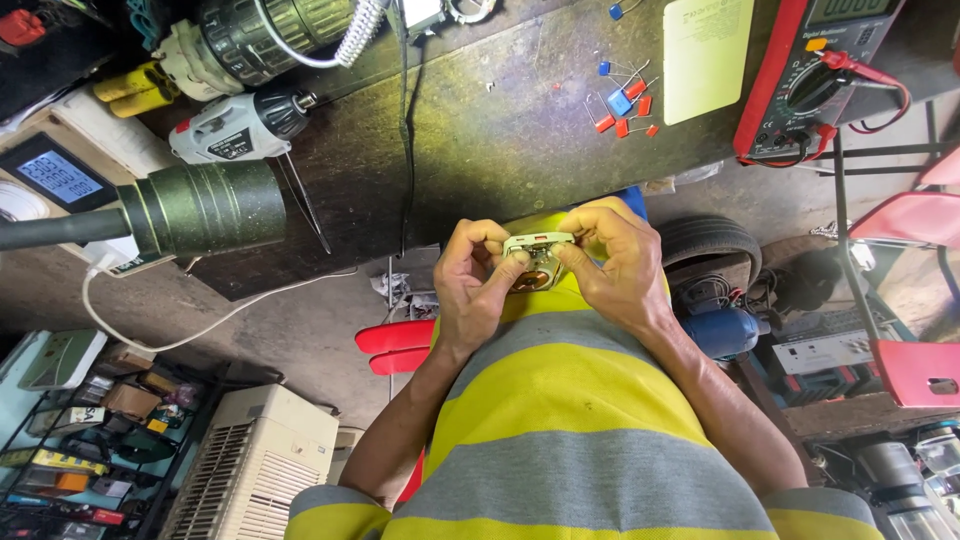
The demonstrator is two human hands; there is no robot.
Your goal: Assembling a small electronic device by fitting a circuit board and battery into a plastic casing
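Head view. The left hand (478,290) and right hand (618,262), both closed in a pinch, grip a small cream-coloured plastic housing with a brassy metal part beneath it (538,256), held in the air between the fingertips, just off the near edge of the dark, worn workbench (500,130) and above a yellow-and-grey striped shirt (570,400). On the bench: small red and blue capacitors with wire leads (622,100) near the far edge, a pale yellow card (707,55), and a red-cased multimeter (815,75) at the right corner. A grey-and-black cordless drill (240,125) lies at the left edge.
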